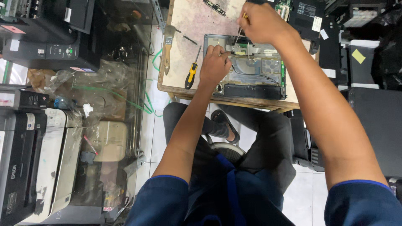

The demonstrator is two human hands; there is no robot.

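Observation:
An opened grey device chassis [255, 69] with a black front strip lies on a small wooden table [188, 25]. My left hand [215, 63] rests on the chassis's left part, fingers curled, pressing it down. My right hand [261, 21] is above the chassis's far edge and grips a thin screwdriver [239, 33] with a yellow handle, its shaft pointing down into the chassis. A flat grey ribbon cable [250, 51] runs inside the chassis between my hands.
A yellow-and-black screwdriver [191, 72] and a wooden-handled brush [167, 52] lie on the table left of the chassis. Printers [37, 163] and plastic bags crowd the left side. Black devices [372, 104] stand at the right. My legs and a stool are below the table.

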